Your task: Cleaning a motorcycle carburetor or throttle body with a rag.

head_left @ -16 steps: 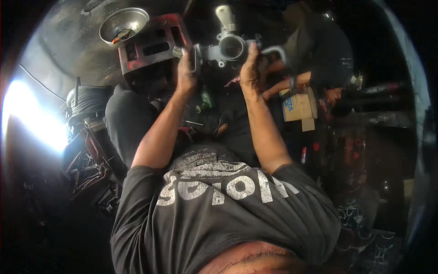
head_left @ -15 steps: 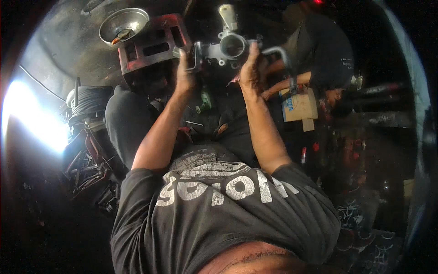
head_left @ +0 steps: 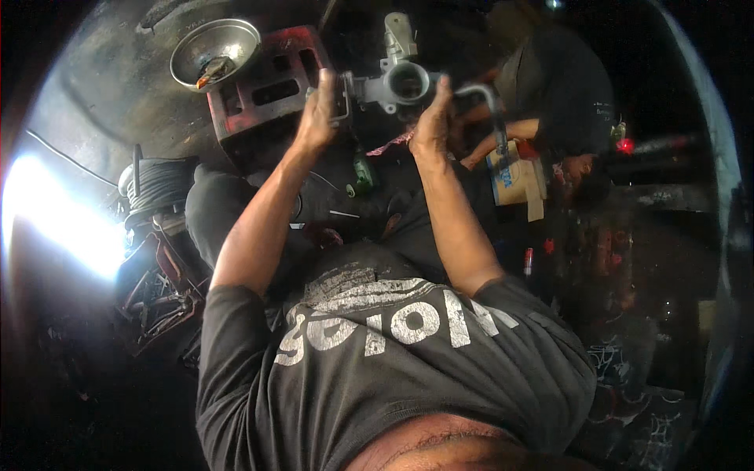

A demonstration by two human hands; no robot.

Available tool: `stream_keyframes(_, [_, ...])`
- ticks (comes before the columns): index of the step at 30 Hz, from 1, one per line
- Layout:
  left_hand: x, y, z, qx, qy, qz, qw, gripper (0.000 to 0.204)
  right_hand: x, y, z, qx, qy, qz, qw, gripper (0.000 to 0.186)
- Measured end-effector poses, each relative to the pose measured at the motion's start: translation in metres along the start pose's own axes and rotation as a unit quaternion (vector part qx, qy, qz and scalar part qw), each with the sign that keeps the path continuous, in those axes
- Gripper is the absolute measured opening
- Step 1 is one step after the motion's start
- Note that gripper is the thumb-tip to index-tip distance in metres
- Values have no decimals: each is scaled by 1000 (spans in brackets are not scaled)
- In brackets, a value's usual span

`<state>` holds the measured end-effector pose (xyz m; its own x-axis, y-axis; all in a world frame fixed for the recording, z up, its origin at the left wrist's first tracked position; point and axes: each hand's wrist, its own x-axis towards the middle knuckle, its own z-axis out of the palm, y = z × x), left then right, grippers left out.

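I hold up a grey cast-metal engine part [head_left: 382, 90] with a round bore, a pale upright arm on top and a bent metal pipe [head_left: 496, 118] reaching out on the right. My left hand [head_left: 316, 118] is closed on the bracket-like left end, thumb pointing up. My right hand [head_left: 432, 129] grips the right side beside the bore, its thumb on the near face; its other fingers are hidden behind the part. Beneath the part, by the right hand, a pinkish strip [head_left: 390, 144] shows. A green bottle [head_left: 361, 177] lies between my forearms.
A worn red crate [head_left: 295, 38] stands at the far left, with a metal bowl [head_left: 191, 56] holding small items beside it. Another person [head_left: 558, 86] works at the right near a cardboard box [head_left: 514, 188]. Metal frame pieces [head_left: 161, 302] lie at left.
The part has shifted slightly right while both hands keep hold of it. My left hand's fingers reach a little higher. More of the pinkish strip shows under the part.
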<state>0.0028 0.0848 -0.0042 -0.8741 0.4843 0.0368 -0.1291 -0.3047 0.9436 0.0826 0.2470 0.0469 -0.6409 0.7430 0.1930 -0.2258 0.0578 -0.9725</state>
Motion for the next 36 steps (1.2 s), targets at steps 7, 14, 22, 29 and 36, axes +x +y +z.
stream_keyframes(7, [-12,14,-12,-230,-58,-269,934,86,4,12,3,10,-27,-35,999,57])
stream_keyframes(14, [-18,29,1,-273,-55,-249,928,66,-23,-4,5,-104,-62,-122,985,48])
stream_keyframes(22, [-10,0,4,-332,-42,-232,913,38,-21,11,-48,-134,-168,-10,977,38])
stream_keyframes(29, [-1,-10,23,-261,107,-60,958,45,-49,-12,-44,-279,-150,-229,921,19])
stream_keyframes(36, [0,-42,29,-109,120,32,986,58,-43,-6,-6,-490,-151,-391,764,17])
